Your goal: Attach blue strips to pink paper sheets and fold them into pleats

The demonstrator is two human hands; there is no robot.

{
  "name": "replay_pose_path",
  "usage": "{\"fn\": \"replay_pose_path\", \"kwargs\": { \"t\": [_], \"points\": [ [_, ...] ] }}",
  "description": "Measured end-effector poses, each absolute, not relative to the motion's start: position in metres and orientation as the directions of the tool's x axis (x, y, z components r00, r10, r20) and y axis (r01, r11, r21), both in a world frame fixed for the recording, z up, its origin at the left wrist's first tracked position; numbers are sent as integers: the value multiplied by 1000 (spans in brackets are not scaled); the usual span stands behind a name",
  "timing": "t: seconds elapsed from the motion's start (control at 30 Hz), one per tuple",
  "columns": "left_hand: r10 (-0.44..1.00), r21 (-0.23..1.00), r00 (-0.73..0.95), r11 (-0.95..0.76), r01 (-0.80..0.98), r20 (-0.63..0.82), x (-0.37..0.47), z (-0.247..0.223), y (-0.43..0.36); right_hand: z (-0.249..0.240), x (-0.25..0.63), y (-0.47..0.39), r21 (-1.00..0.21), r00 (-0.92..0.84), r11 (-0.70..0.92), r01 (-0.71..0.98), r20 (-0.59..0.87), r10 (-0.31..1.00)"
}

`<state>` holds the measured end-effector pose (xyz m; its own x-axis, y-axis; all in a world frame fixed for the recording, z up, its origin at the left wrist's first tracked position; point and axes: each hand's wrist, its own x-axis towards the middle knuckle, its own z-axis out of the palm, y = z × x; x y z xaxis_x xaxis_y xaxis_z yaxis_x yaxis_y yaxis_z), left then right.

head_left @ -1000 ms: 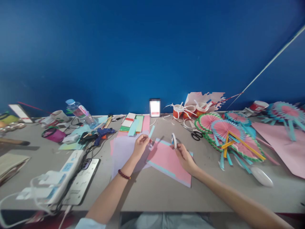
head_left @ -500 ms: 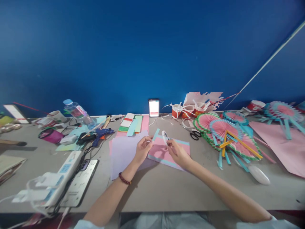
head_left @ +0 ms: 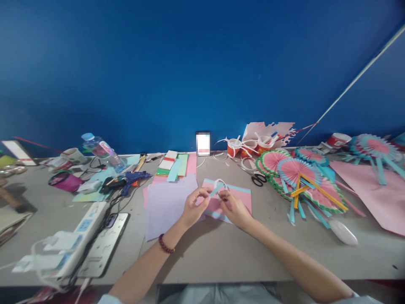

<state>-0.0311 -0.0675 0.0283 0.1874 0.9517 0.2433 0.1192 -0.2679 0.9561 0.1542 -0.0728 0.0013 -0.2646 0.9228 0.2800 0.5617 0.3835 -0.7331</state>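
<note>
Between thumb and fingers my left hand (head_left: 196,205) pinches a short light-blue paper strip (head_left: 215,190). A white roll of tape (head_left: 220,184) is gripped by my right hand (head_left: 234,207), close against the strip's end. The two hands almost meet above a pink sheet (head_left: 242,197) with light-blue bands along its edges. Partly under that sheet, to the left, lies a lilac sheet (head_left: 169,202). My fingers hide part of the roll and of the strip.
Black-handled scissors (head_left: 259,180) and several pleated paper fans (head_left: 299,171) lie to the right. Red paper cups (head_left: 249,147) stand at the back. On the left are a phone (head_left: 104,245), a power strip (head_left: 85,232), a blue glue gun (head_left: 133,181) and a tilted bottle (head_left: 103,151).
My hands have drawn together and slightly lower. The tape roll has tipped over and now sits against the blue strip, which leans toward it.
</note>
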Motion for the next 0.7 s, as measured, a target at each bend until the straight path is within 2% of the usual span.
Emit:
{"fn": "replay_pose_path", "kwargs": {
  "t": [0.23,0.5,0.6,0.7],
  "points": [
    [944,953,196,-288,92,266,-27,29,-70,5,158,-69,-788,-172,265,556,203,964],
    [975,979,142,-182,89,168,-30,35,-69,-5,161,-67,-793,-149,310,525,273,950],
    [984,990,118,-137,40,131,-32,32,-65,-3,161,-66,-826,-149,311,469,273,950],
    [993,993,36,-114,11,113,-31,26,-63,3,161,-66,-899,-133,230,372,193,972]
  ]
}}
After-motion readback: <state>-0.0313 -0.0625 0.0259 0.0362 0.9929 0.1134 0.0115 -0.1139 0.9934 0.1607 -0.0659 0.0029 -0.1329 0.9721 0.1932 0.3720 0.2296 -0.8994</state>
